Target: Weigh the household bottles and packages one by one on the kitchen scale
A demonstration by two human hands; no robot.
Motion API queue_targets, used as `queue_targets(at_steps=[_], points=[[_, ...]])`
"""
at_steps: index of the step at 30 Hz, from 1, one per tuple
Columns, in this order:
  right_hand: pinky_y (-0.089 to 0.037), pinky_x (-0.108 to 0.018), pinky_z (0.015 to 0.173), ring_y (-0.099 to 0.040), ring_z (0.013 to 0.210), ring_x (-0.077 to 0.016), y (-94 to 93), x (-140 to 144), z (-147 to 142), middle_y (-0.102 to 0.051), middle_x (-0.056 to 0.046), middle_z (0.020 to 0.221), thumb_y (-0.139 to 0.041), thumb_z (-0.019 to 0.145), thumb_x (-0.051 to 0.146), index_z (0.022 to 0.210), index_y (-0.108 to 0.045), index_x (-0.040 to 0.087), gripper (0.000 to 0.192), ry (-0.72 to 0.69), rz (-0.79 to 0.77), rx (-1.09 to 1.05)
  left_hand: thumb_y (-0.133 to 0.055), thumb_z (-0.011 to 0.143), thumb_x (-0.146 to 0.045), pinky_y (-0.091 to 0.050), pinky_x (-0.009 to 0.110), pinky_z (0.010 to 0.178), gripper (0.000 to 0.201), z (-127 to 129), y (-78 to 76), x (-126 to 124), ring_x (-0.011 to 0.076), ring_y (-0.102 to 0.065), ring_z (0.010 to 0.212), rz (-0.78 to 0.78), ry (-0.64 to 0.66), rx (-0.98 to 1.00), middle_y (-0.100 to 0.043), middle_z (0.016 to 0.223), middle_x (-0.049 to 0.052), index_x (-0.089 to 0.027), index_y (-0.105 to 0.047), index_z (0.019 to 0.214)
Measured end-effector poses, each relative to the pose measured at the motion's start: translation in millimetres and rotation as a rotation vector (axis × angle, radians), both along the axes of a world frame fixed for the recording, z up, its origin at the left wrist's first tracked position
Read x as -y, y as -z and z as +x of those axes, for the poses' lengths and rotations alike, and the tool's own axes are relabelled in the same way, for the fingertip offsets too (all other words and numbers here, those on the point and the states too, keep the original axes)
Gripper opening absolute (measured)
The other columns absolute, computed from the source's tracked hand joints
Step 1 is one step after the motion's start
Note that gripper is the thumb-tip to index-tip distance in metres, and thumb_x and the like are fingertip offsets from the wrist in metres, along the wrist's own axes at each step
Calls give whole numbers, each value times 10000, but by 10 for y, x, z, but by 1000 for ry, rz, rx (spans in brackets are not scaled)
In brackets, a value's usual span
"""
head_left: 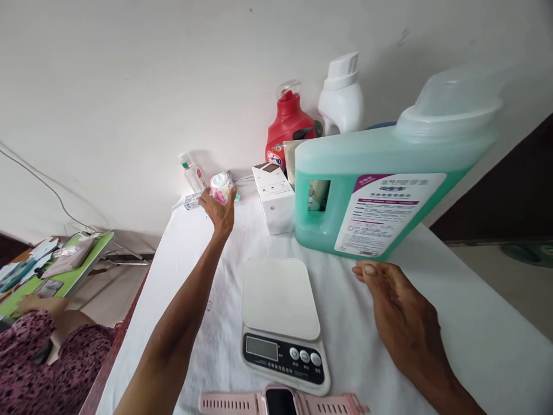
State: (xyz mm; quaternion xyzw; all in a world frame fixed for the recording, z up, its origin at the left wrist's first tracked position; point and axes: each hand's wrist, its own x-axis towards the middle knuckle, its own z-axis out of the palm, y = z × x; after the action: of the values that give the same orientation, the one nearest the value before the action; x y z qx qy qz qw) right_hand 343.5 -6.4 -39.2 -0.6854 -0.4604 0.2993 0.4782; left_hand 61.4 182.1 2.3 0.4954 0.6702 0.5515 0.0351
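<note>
Indoors, white-clothed table [453,323] against pale wall, left hand [221,208] gripping small jar [222,185], right hand [400,305] open

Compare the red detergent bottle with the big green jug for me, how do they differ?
The red bottle is opaque and smaller; the green jug is translucent and far larger. The red bottle stands back by the wall; the green jug sits nearer, beside the right hand. Both carry clear caps and printed labels.
</note>
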Motion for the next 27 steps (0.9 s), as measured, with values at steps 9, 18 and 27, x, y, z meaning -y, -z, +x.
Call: queue_targets(at_steps=[9,18,27], points=[[-564,-588,804,-714,1041,-443,43,-36,49,-798,-84,1000,-450,831,846,898,-692,371,537,54,-133,19,-933,694,-391,-328,602,1203,1056,86,196,-870,460,-331,1544,-360,-257,-31,-307,1606,305,-169,-295,1505],[-577,-504,818,-689,1033,-392,-8,-28,26,-777,-100,1093,-487,797,802,998,-690,297,580,21,-139,12,-845,686,-187,-394,514,1175,729,-335,96,-449,409,-508,1407,-316,-84,9,-577,1423,210,-184,-514,1336],[-535,-493,877,-694,967,-363,46,-22,6,-765,-129,1045,-481,793,742,993,-645,265,542,-18,-34,46,-766,707,-494,-558,374,749,529,-810,72,833,262,-700,918,-241,63,435,-710,1054,115,-147,-646,1087]])
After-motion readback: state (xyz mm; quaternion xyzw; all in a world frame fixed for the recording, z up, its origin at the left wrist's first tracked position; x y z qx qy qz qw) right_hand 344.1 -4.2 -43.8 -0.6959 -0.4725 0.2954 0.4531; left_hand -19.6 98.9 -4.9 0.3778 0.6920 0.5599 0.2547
